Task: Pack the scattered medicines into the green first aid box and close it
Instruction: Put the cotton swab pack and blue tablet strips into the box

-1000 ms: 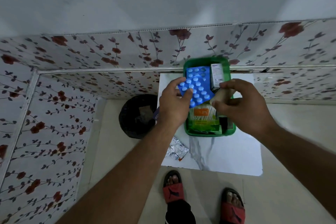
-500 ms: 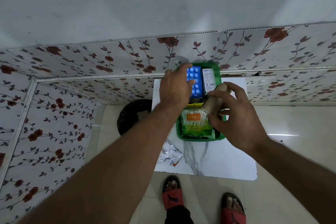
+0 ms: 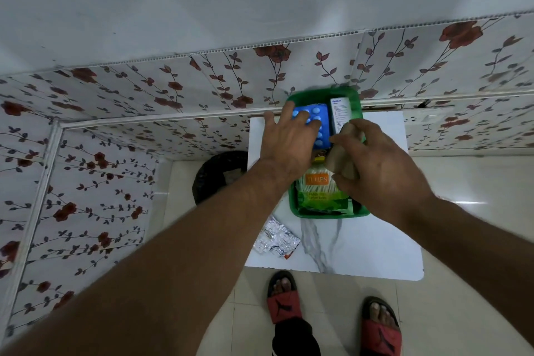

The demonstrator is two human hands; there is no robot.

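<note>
The green first aid box (image 3: 297, 208) stands open on a white marble-look table (image 3: 361, 243). Inside lie a blue blister strip (image 3: 322, 124), a white medicine carton (image 3: 339, 113) and a green cotton-bud pack (image 3: 318, 196). My left hand (image 3: 286, 141) rests flat, fingers spread, on the blue strip at the box's far left. My right hand (image 3: 378, 170) holds a beige bandage roll (image 3: 342, 160) over the box's middle. Silver foil blister strips (image 3: 276, 238) lie on the table's near left edge, outside the box.
A black bin (image 3: 219, 176) sits on the floor left of the table. Floral-patterned wall panels (image 3: 115, 130) close in the back and left. My feet in red sandals (image 3: 284, 302) stand at the table's near edge on a tiled floor.
My left hand has laid the blue strip down in the far end of the box and now presses on it with spread fingers. My right hand has lowered the bandage roll toward the box.
</note>
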